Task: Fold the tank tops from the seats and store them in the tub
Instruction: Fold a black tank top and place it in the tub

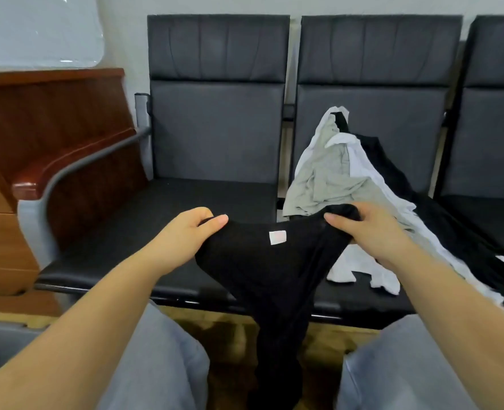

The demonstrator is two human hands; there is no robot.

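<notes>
Hands (191,235) (366,229) grip limp black tank top (262,270).

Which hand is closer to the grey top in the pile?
Right. The right hand grips the black tank top just below and in front of the grey top. The left hand grips its other end, farther left, over the neighbouring seat.

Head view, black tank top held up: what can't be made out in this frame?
- Tub: not in view anywhere.
- White label on the black tank top: print too small and blurred.
- Tank top's lower end: cut off by the bottom edge.
- Pile of tank tops: overlapping layers hide the count.
- Left hand and right hand: fingers tucked behind the fabric.
</notes>
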